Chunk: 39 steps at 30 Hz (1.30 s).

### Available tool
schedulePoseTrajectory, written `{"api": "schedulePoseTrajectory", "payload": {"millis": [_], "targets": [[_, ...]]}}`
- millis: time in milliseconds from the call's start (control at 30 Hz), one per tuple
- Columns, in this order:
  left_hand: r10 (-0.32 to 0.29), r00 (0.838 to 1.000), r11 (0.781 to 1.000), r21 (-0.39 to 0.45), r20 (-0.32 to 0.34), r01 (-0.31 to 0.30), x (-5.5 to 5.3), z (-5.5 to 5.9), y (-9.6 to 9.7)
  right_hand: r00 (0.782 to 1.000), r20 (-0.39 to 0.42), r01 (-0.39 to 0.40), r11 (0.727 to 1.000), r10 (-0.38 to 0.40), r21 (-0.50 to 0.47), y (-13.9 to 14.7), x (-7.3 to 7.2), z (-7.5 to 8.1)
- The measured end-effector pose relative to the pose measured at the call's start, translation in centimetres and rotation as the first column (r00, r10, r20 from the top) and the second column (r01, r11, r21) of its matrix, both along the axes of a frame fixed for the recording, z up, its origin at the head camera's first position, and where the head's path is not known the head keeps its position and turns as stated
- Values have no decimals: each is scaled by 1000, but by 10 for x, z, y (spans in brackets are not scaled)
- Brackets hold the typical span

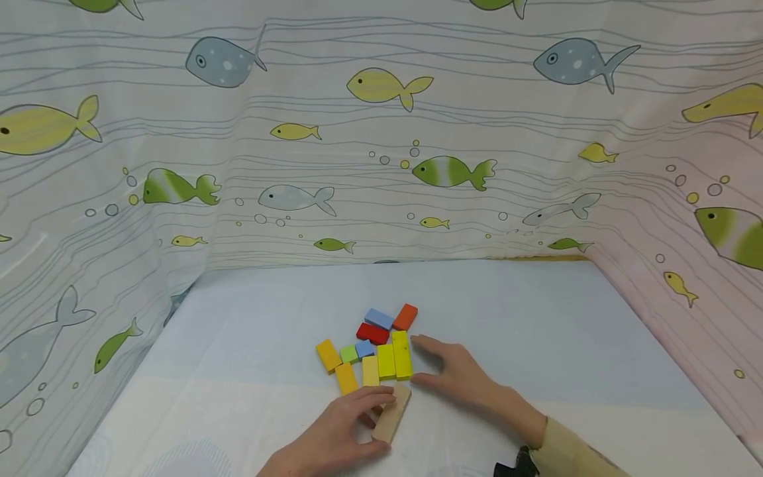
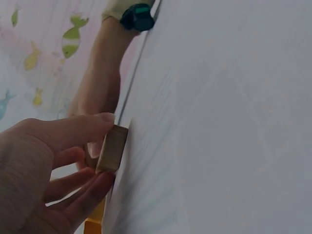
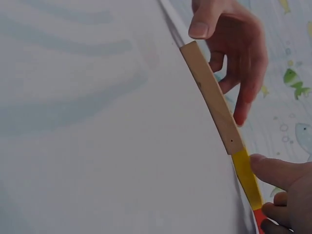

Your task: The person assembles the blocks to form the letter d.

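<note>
In the head view my left hand holds a plain wooden block, its thumb at the near end and its fingers toward the far end. The left wrist view shows the block's end face between thumb and fingertips. My right hand rests beside the long yellow block, thumb and index finger apart along its right side. From the right wrist, the thumb appears to touch the yellow block. A shorter yellow block and a pale yellow block lie left of it.
Behind lie red, blue and orange-red blocks. Left are a green block, a small blue block and two orange-yellow blocks. A fish-patterned curtain surrounds the pale tabletop.
</note>
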<state>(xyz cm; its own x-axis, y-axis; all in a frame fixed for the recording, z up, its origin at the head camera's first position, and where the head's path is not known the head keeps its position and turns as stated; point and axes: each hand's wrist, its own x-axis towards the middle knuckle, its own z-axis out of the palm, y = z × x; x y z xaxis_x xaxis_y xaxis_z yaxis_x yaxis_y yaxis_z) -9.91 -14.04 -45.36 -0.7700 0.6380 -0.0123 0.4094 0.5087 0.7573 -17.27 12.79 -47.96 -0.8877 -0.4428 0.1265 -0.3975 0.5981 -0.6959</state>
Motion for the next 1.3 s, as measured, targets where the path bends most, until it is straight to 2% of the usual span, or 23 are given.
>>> {"api": "schedulePoseTrajectory", "payload": {"millis": [200,533,1033,1300], "targets": [[13,1000,998,-54,9,-12,-4,1,5,1000,-5,-29,999,29,31,-7,-6,-2],[-16,999,996,-94,-51,11,-5,-4,9,999,4,-52,998,52,45,-11,-17,-3],[-59,998,998,-28,-1,59,-12,-10,8,997,10,-80,995,80,53,-10,-23,-2],[-88,995,996,12,40,88,-14,-10,3,996,14,-85,995,85,53,-10,-23,-2]]}}
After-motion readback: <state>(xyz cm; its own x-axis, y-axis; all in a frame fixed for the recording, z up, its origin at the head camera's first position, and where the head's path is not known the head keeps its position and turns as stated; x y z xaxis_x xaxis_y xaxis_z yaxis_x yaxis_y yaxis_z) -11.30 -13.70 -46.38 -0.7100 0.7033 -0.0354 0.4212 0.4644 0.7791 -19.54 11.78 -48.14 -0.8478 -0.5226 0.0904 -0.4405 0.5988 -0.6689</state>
